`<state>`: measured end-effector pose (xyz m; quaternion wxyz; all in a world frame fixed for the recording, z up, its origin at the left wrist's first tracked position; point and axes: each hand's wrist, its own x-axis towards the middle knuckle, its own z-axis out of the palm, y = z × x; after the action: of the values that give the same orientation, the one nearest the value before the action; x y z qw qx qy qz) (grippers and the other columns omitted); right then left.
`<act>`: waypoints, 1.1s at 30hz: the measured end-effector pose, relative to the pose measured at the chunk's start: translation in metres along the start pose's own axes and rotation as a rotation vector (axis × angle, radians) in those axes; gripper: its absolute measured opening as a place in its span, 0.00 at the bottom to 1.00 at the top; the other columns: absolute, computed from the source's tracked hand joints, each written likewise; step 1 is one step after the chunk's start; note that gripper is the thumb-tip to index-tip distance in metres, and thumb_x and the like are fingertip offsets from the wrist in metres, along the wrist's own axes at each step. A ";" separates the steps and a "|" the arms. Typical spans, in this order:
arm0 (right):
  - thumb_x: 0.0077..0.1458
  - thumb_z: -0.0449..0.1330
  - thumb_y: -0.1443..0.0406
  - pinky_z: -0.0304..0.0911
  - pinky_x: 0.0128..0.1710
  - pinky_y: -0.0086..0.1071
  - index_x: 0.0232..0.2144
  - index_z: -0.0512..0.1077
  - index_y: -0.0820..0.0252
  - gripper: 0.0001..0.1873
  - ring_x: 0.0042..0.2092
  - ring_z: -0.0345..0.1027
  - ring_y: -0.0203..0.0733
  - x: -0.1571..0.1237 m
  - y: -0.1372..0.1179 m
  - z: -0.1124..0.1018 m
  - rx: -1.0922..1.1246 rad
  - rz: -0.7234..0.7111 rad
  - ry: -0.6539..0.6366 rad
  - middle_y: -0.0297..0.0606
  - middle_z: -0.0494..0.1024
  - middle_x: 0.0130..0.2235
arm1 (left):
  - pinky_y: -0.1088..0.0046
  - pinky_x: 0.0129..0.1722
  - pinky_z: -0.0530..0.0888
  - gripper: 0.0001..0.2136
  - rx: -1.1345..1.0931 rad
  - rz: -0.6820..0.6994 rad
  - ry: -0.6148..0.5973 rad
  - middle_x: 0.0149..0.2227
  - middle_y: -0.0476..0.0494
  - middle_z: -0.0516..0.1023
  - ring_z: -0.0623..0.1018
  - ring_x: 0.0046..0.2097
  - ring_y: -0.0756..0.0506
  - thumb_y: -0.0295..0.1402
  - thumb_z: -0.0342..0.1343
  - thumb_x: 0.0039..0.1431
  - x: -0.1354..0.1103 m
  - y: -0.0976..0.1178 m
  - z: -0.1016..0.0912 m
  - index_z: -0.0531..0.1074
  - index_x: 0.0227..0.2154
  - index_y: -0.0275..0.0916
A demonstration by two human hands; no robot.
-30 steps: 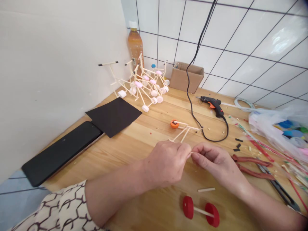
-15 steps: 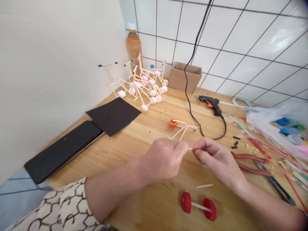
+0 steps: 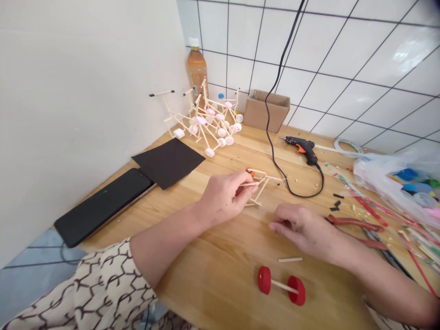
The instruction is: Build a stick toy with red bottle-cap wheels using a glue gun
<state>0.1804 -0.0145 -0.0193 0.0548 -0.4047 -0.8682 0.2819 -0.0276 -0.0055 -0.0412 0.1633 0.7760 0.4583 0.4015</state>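
My left hand [image 3: 222, 196] is at the small frame of glued wooden sticks [image 3: 261, 182], gripping a thin stick against it. An orange bottle-cap wheel [image 3: 250, 172] on that frame is partly hidden by my fingers. My right hand [image 3: 299, 225] rests low over the wooden table [image 3: 220, 275], apart from the frame, its fingers closed with nothing visible in them. Nearer me lie a loose wooden stick [image 3: 290, 259] and a red-wheeled axle [image 3: 280, 285].
A heap of stick models with pink-white wheels [image 3: 206, 121] stands in the far corner, by a juice bottle [image 3: 197, 68] and a cardboard box [image 3: 266, 110]. A corded hot glue gun [image 3: 302, 147], red-handled pliers [image 3: 355, 223], a black sheet [image 3: 168, 162] and a plastic bag [image 3: 395, 183] lie around.
My hands have parted. The left hand moved forward onto the stick frame with the thin stick, and the right hand let go of that stick and dropped to the right.
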 end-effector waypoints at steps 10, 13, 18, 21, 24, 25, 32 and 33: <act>0.52 0.55 0.69 0.59 0.27 0.29 0.25 0.69 0.60 0.05 0.27 0.63 0.35 0.012 0.009 0.000 0.056 0.014 0.136 0.34 0.70 0.26 | 0.77 0.30 0.69 0.03 -0.100 -0.125 -0.122 0.28 0.49 0.76 0.75 0.31 0.51 0.26 0.59 0.46 0.008 -0.008 -0.005 0.74 0.27 0.36; 0.51 0.55 0.70 0.60 0.30 0.30 0.25 0.70 0.61 0.05 0.30 0.64 0.36 0.023 0.006 0.005 0.031 -0.016 0.239 0.36 0.71 0.27 | 0.76 0.32 0.70 0.06 -0.120 -0.173 -0.168 0.34 0.46 0.77 0.76 0.36 0.49 0.26 0.61 0.44 0.012 -0.010 -0.011 0.75 0.28 0.36; 0.50 0.55 0.72 0.61 0.35 0.33 0.27 0.71 0.60 0.06 0.35 0.65 0.40 0.032 0.003 0.011 -0.061 -0.097 0.305 0.39 0.73 0.32 | 0.72 0.37 0.71 0.07 -0.125 -0.146 -0.242 0.37 0.45 0.76 0.76 0.40 0.46 0.27 0.63 0.43 0.016 -0.016 -0.012 0.75 0.28 0.36; 0.50 0.55 0.72 0.62 0.35 0.34 0.29 0.71 0.59 0.06 0.37 0.66 0.41 0.031 0.003 0.015 -0.129 -0.115 0.316 0.40 0.73 0.35 | 0.69 0.39 0.71 0.07 -0.109 -0.107 -0.283 0.37 0.45 0.76 0.76 0.39 0.45 0.29 0.63 0.43 0.015 -0.019 -0.008 0.75 0.28 0.36; 0.51 0.54 0.72 0.62 0.35 0.34 0.29 0.70 0.59 0.06 0.38 0.66 0.43 0.030 0.003 0.019 -0.196 -0.141 0.345 0.42 0.72 0.35 | 0.69 0.41 0.71 0.06 -0.080 -0.090 -0.308 0.39 0.45 0.76 0.75 0.41 0.45 0.27 0.61 0.45 0.013 -0.018 -0.005 0.76 0.29 0.37; 0.51 0.54 0.72 0.63 0.35 0.34 0.29 0.70 0.60 0.06 0.38 0.66 0.43 0.030 0.003 0.021 -0.215 -0.146 0.355 0.42 0.72 0.35 | 0.69 0.42 0.71 0.06 -0.068 -0.086 -0.312 0.40 0.45 0.75 0.75 0.41 0.45 0.26 0.60 0.46 0.012 -0.018 -0.004 0.76 0.30 0.38; 0.52 0.53 0.72 0.61 0.34 0.33 0.28 0.70 0.61 0.07 0.36 0.66 0.43 0.030 0.000 0.026 -0.328 -0.196 0.386 0.42 0.72 0.33 | 0.69 0.40 0.71 0.08 0.008 -0.062 -0.358 0.42 0.45 0.73 0.76 0.40 0.45 0.26 0.57 0.49 0.010 -0.019 0.000 0.76 0.33 0.40; 0.52 0.53 0.72 0.61 0.33 0.33 0.27 0.70 0.61 0.07 0.35 0.65 0.43 0.030 0.000 0.027 -0.346 -0.198 0.392 0.42 0.72 0.32 | 0.69 0.40 0.71 0.09 0.018 -0.066 -0.360 0.43 0.45 0.73 0.76 0.40 0.45 0.26 0.57 0.49 0.010 -0.019 0.001 0.76 0.34 0.41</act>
<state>0.1514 -0.0041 -0.0455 0.1792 -0.3680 -0.9115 0.0388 -0.0358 0.0129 -0.0489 0.2489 0.8211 0.4506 0.2465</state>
